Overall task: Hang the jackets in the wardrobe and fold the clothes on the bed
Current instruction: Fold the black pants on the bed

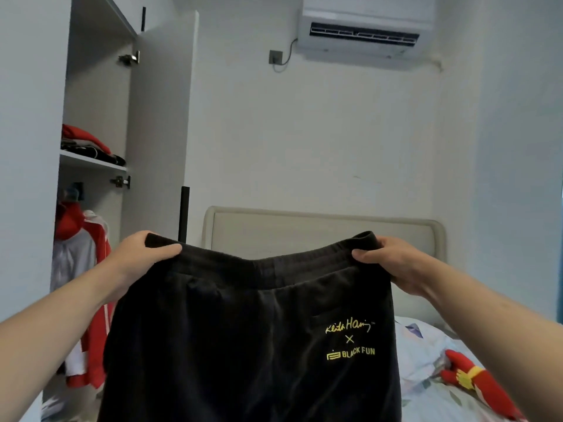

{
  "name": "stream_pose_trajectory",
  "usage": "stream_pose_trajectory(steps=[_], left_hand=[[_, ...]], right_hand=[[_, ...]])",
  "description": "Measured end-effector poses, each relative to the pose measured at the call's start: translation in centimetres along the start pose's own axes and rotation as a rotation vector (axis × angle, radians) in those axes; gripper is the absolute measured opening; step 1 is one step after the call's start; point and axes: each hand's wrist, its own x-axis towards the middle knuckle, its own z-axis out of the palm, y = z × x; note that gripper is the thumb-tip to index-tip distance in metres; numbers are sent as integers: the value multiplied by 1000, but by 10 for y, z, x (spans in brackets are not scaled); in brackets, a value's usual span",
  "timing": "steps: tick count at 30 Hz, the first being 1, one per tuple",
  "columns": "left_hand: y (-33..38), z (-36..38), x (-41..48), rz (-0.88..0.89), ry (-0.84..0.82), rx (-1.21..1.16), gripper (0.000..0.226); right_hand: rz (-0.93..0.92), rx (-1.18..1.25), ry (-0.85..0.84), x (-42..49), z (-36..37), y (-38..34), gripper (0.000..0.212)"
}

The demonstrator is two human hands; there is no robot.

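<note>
White walls close off a small bedroom, with an air conditioner (365,25) mounted high on the far wall and a wall socket (275,57) just beside its lower left corner. On the left a wardrobe (94,95) stands with its door (161,117) swung open. Its shelf (91,161) carries a small stack of folded clothes (88,146) in red and black. Below the shelf a red and white jacket (82,269) hangs from the rail. Against the far wall sits the bed (426,397), with a pale padded headboard (320,233) and a light floral sheet. A red garment (481,388) with a yellow patch lies crumpled toward the bed's right edge.

Held up in the air over the bed are black pants (253,345), spread flat and facing the camera, with yellow lettering on their right side. Their lower part runs out of view. The left hand (143,257) grips the left end of the waistband, thumb over the front. The right hand (396,263) grips the right end the same way, stretching the band between them.
</note>
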Motion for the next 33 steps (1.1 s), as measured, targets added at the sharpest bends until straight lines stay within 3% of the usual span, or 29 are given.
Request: stream_pose_trajectory(steps=[3, 7, 11, 17, 22, 24, 28, 33], left_hand=[[15, 4, -2, 61, -28, 190, 29], [29, 8, -1, 111, 35, 211, 16], [31, -4, 3, 90, -57, 186, 2], [25, -23, -1, -133, -233, 12, 17], [26, 1, -6, -472, -82, -157, 13], [26, 6, -6, -514, -64, -200, 10], [12, -7, 2, -277, -82, -13, 18], [-9, -11, 7, 47, -106, 621, 22]], right_hand=[[8, -7, -2, -1, -4, -1, 30], [88, 25, -38, -8, -10, -4, 50], [124, 102, -98, -13, -23, -8, 46], [104, 1, -34, -13, -32, -6, 39], [333, 163, 74, -1, -4, -1, 33], [345, 201, 82, 0, 8, -1, 35], [228, 176, -90, -7, 6, 1, 51], [105, 76, -190, -14, 7, 9, 27]])
